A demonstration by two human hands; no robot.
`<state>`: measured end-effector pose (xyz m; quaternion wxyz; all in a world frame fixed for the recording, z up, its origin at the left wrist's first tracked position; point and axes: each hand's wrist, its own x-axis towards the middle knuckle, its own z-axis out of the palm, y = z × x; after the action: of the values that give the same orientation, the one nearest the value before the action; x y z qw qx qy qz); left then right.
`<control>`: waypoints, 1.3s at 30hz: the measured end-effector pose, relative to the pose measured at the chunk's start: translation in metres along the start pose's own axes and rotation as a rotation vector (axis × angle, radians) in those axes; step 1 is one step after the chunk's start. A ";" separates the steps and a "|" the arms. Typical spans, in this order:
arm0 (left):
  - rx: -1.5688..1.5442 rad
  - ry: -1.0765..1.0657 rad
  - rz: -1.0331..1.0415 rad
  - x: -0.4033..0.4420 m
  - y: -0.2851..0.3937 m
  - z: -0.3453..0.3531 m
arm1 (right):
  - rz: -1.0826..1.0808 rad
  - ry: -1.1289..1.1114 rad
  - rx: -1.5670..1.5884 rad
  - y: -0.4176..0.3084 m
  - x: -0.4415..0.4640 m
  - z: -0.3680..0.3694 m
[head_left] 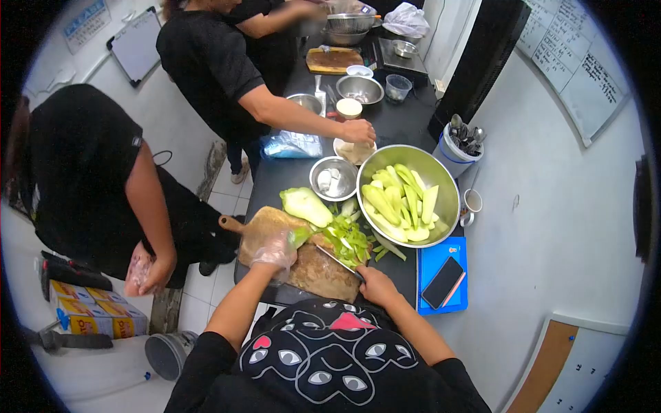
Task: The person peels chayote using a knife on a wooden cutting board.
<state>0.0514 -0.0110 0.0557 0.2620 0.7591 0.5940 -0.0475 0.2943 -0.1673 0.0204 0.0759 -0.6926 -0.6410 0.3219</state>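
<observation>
My left hand (274,255), in a clear plastic glove, is closed on a pale green vegetable piece (300,236) over the wooden chopping boards (261,224). My right hand (378,285) grips a knife (337,262), its blade pointing left toward that piece. Green peelings (348,237) lie heaped just beyond the blade. A larger pale green vegetable half (306,206) rests behind the boards. To the right, a big metal bowl (447,224) holds several long pale green wedges (399,199). A small metal bowl (319,166) with white pieces stands beside it.
A co-worker's hand (358,131) reaches over a small bowl (337,146) at the far side. Another person (89,172) stands at left, holding something pinkish. A phone (443,282) lies on a blue folder (458,251) at right, near a mug (472,201) and a utensil bucket (454,151).
</observation>
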 end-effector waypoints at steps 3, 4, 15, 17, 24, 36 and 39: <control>-0.193 -0.040 -0.168 0.019 -0.021 0.012 | -0.068 0.064 -0.022 0.004 0.000 0.005; -0.254 -0.088 -0.092 0.042 -0.061 0.038 | -0.076 0.063 -0.023 -0.001 -0.003 0.003; -2.198 -0.185 0.328 -0.019 -0.021 -0.039 | -0.111 0.146 0.431 -0.038 -0.014 -0.034; -2.130 -0.277 0.510 -0.017 -0.019 -0.045 | -0.075 0.208 0.465 -0.052 -0.014 -0.042; -2.305 -0.400 0.535 -0.040 0.034 -0.070 | -0.131 0.343 1.033 -0.127 -0.005 -0.067; -2.297 -0.093 1.008 -0.021 0.052 -0.085 | -0.295 0.180 1.237 -0.161 -0.015 -0.093; -2.053 0.174 0.688 -0.027 0.064 -0.096 | -0.333 0.151 1.192 -0.168 -0.017 -0.090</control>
<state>0.0800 -0.0009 0.1697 0.7281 0.3044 0.1224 0.6018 0.2024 -0.1274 0.1838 0.5437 -0.4429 -0.4433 0.5583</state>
